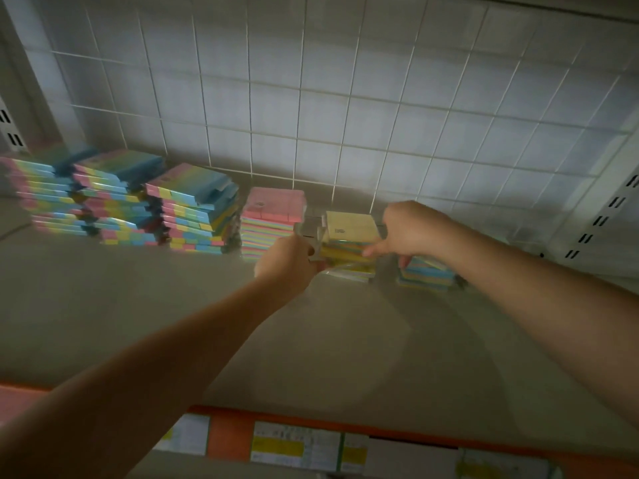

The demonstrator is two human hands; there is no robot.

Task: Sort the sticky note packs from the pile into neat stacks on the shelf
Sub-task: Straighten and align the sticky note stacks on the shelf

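Squaring: you are working the yellow-topped stack (349, 243) mid-shelf (138, 305).
Left hand (287, 261): fingers curled on its left edge.
Right hand (411, 229): fingers extended against its right side.
Tip: press both sides evenly, keeping clear of the pink-topped stack (273, 219).

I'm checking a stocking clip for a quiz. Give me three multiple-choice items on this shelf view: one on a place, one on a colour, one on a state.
1. Where do the wide multicolour pack stacks stand?
A. left end of the shelf
B. right end
C. front edge

2. What colour tops the square stack left of the hands?
A. green
B. pink
C. white

3. What is the left hand doing?
A. hanging idle
B. resting flat on the grey shelf
C. gripping the yellow-topped pack stack

Answers: A, they stand far left; B, its top pack is pink; C, fingers curl at the stack's left edge.
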